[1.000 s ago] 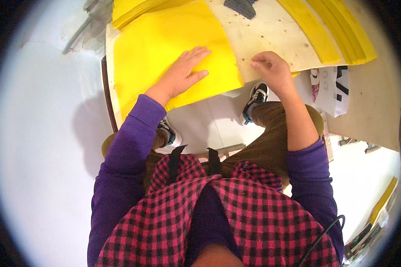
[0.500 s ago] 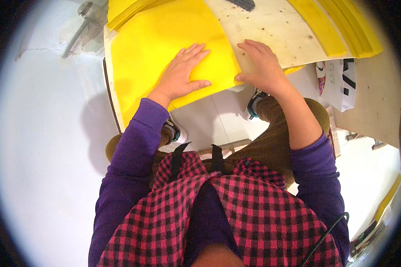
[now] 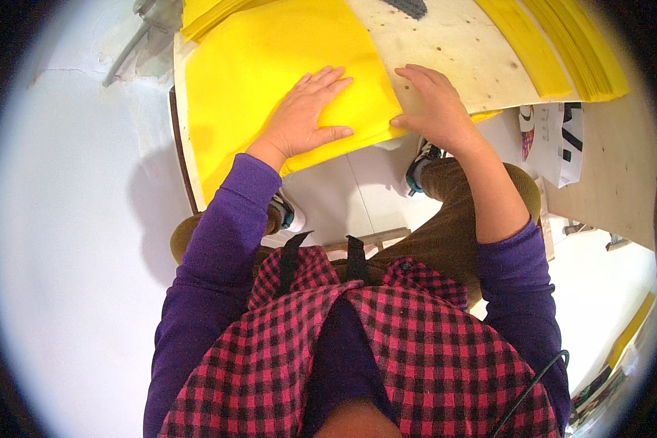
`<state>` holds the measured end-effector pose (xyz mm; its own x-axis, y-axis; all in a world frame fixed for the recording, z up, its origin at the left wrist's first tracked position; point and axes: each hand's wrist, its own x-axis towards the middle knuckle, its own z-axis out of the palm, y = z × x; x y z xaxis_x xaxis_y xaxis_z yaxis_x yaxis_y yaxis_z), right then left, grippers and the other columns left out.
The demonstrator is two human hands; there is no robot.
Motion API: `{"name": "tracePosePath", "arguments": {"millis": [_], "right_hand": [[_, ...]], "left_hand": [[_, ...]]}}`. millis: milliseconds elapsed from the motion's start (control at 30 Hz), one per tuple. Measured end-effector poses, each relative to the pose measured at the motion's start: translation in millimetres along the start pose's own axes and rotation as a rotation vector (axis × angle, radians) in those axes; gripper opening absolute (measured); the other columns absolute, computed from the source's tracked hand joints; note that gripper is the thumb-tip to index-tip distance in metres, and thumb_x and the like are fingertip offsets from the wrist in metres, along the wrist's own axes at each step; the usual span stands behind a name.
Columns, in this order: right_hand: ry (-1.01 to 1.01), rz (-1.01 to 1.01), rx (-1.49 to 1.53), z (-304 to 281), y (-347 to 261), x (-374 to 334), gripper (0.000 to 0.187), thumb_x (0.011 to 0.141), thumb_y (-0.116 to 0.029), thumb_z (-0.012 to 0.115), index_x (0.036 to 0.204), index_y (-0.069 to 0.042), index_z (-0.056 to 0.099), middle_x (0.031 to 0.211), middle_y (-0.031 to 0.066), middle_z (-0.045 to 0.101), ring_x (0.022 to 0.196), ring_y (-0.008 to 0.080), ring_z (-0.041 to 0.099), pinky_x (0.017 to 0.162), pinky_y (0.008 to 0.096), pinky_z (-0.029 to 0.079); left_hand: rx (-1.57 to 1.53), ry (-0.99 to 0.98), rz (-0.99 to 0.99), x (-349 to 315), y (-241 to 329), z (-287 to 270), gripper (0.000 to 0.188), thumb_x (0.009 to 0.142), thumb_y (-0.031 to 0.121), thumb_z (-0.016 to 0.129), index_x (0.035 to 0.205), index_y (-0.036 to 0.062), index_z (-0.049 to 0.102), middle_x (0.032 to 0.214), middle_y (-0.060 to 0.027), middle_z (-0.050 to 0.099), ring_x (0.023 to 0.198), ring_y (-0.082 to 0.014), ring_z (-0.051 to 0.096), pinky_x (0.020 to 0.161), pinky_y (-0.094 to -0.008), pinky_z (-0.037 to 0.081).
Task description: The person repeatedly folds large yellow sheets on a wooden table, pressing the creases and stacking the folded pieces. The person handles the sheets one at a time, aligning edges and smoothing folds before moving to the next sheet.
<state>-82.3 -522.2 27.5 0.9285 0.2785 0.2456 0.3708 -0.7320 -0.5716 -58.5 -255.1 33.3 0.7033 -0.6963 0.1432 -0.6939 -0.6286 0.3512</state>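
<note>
A wide yellow fabric sheet lies flat over the left part of the wooden table, its front edge hanging a little past the table's edge. My left hand rests on it, palm down, fingers stretched out and thumb pointing right. At the sheet's right edge is my right hand, fingers stretched and thumb apart; its thumb tip meets the edge of the fabric near the front corner. Neither hand grips anything.
Folded yellow fabric is at the far left, and stacked yellow strips lie at the far right. A dark grey object sits at the back. A white printed bag hangs or stands below the table's right side; a white wall is at left.
Both hands have shifted slightly to the right, and the sheet's right edge appears a little further right. The hands remain outstretched.
</note>
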Motion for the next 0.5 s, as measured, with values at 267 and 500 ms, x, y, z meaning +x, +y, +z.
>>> {"name": "tracePosePath", "arguments": {"millis": [267, 500], "right_hand": [[-0.027, 0.006, 0.051, -2.8, 0.6, 0.3, 0.07, 0.064, -0.018, 0.079, 0.128, -0.007, 0.054, 0.135, 0.0153, 0.05, 0.127, 0.033, 0.043, 0.107, 0.04, 0.035], [-0.03, 0.024, 0.08, -5.9, -6.1, -0.9, 0.066, 0.066, -0.009, 0.076, 0.128, -0.008, 0.054, 0.137, 0.0137, 0.048, 0.128, 0.0321, 0.042, 0.107, 0.039, 0.035]], "left_hand": [[0.026, 0.043, 0.022, -2.2, 0.5, 0.9, 0.079, 0.082, 0.06, 0.057, 0.14, 0.0079, 0.042, 0.147, -0.0173, 0.038, 0.138, -0.0344, 0.031, 0.115, -0.0448, 0.021], [0.019, 0.039, 0.019, -0.6, 0.6, -0.4, 0.08, 0.082, 0.061, 0.057, 0.139, 0.0064, 0.043, 0.146, -0.0177, 0.039, 0.138, -0.0351, 0.032, 0.115, -0.0452, 0.021]]}}
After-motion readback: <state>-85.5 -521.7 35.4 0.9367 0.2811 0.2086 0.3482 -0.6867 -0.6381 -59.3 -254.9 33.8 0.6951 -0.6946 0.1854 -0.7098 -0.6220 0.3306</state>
